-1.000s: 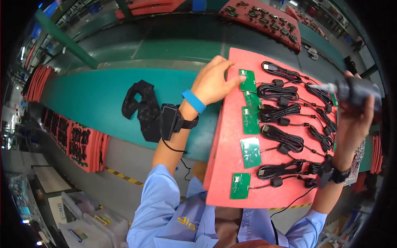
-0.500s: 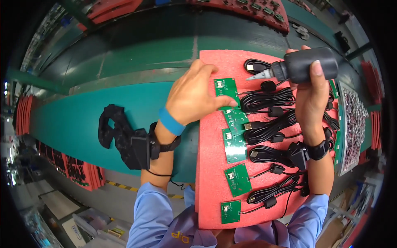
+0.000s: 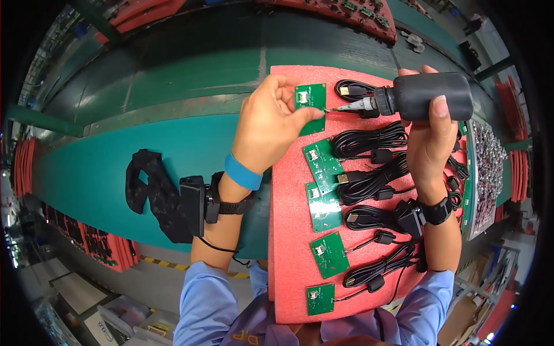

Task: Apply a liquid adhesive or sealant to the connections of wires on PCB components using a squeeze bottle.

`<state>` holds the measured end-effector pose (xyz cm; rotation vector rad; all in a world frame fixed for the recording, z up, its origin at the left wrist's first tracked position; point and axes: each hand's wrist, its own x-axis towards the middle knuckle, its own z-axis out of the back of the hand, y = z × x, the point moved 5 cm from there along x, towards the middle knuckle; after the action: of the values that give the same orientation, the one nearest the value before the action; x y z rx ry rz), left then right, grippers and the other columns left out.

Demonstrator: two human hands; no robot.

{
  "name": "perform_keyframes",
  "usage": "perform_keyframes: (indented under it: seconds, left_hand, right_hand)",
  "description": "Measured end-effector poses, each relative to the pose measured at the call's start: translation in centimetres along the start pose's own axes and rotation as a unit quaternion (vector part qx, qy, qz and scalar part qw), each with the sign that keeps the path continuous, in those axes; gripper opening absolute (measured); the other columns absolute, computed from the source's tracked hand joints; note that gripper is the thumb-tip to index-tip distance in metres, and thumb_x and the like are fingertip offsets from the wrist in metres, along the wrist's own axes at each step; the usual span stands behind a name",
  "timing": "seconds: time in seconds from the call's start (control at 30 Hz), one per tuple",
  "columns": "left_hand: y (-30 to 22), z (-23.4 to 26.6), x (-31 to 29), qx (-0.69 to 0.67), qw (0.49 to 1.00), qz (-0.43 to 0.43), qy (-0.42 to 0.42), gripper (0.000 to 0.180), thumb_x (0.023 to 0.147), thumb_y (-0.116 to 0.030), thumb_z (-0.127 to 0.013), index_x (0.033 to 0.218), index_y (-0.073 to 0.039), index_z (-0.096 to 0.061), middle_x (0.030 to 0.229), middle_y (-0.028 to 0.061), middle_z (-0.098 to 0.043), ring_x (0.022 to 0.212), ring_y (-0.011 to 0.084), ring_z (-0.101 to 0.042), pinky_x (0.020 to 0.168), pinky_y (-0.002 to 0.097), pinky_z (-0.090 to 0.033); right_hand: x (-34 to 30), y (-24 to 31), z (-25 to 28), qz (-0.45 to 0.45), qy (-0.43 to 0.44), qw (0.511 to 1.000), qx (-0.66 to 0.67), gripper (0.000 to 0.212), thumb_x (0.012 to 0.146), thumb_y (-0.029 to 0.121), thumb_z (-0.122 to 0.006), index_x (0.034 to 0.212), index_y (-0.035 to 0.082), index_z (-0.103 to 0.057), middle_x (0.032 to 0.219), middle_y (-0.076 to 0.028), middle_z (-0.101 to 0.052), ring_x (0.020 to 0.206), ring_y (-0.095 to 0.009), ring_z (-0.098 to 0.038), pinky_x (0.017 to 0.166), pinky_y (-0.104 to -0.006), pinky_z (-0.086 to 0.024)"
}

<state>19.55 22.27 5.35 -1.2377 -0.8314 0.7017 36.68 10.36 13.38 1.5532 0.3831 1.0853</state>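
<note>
Between the thumb and fingers of my left hand [image 3: 270, 118] is a green circuit board [image 3: 311, 98], gripped by its left and lower part. My right hand [image 3: 430, 138] is wrapped round a black squeeze bottle [image 3: 433, 95], held on its side. Its grey tapered nozzle [image 3: 355, 105] points left, and the tip is at the board's right edge by the wire ends. Whether the tip touches cannot be told. Below lie another board [image 3: 322, 164] and several more on a pink foam sheet [image 3: 288, 230], beside coiled black cables [image 3: 369, 140].
A black cloth item [image 3: 153, 190] lies on the teal bench surface [image 3: 86, 155] to the left. At the right stands a tray of many small parts [image 3: 485, 179]. Farther back is another pink sheet [image 3: 352, 14] carrying boards.
The held board has moved away from me, baring the board below it. My left fingers have closed on it. The bottle's nozzle has come to the board's right edge.
</note>
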Motion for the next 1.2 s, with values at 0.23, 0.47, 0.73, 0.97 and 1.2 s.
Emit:
perform_keyframes:
  seconds: [0.23,0.47,0.73,0.97,1.2]
  left_hand:
    - [1.6,0.3,1.0,-0.001,1.000,-0.024,-0.008,0.020,0.076,-0.008,-0.064,0.071,0.002,-0.047,0.052,0.0073,-0.049,0.045,0.0101,-0.043,0.044,0.0276,-0.037]
    - [3.1,0.8,1.2,-0.041,0.999,-0.003,-0.012,0.020,0.080,-0.008,-0.060,0.071,0.001,-0.045,0.051,0.0034,-0.044,0.045,0.0053,-0.036,0.041,0.0266,-0.031]
    - [2.4,0.1,1.1,-0.148,0.988,0.044,-0.009,0.015,0.083,-0.008,-0.058,0.077,0.000,-0.047,0.057,-0.0032,-0.047,0.051,0.0000,-0.038,0.040,0.0193,-0.029]
    - [2.6,-0.1,0.5,-0.160,0.986,0.023,-0.037,0.018,0.081,-0.005,-0.059,0.072,-0.001,-0.045,0.050,-0.0044,-0.039,0.047,-0.0011,-0.030,0.038,0.0207,-0.022]
    - [2.6,0.2,0.6,-0.145,0.988,-0.008,-0.053,0.020,0.080,-0.005,-0.060,0.070,-0.001,-0.043,0.047,-0.0017,-0.038,0.044,0.0003,-0.029,0.038,0.0222,-0.022]
  right_hand:
    - [1.5,0.2,-1.9,0.049,0.044,0.998,-0.017,0.061,0.082,0.039,-0.055,0.120,-0.006,-0.038,0.110,-0.021,-0.054,0.100,-0.023,-0.054,0.087,-0.0316,-0.042]
    - [0.2,-2.5,-2.3,0.114,0.035,0.992,-0.028,0.066,0.078,0.042,-0.060,0.118,-0.006,-0.039,0.105,-0.020,-0.056,0.095,-0.023,-0.055,0.085,-0.0334,-0.043]
    - [-0.4,-3.0,-1.5,0.129,0.024,0.991,-0.028,0.076,0.074,0.051,-0.062,0.120,-0.004,-0.037,0.106,-0.019,-0.054,0.099,-0.024,-0.052,0.086,-0.0341,-0.043]
    - [-0.8,-2.3,-2.0,0.179,0.055,0.982,-0.002,0.078,0.069,0.046,-0.070,0.120,-0.002,-0.035,0.102,-0.019,-0.055,0.088,-0.024,-0.055,0.078,-0.0351,-0.045]
    - [-1.1,-2.3,-2.2,0.205,0.077,0.976,-0.018,0.082,0.063,0.047,-0.075,0.118,0.001,-0.035,0.100,-0.018,-0.055,0.090,-0.025,-0.054,0.077,-0.0364,-0.046]
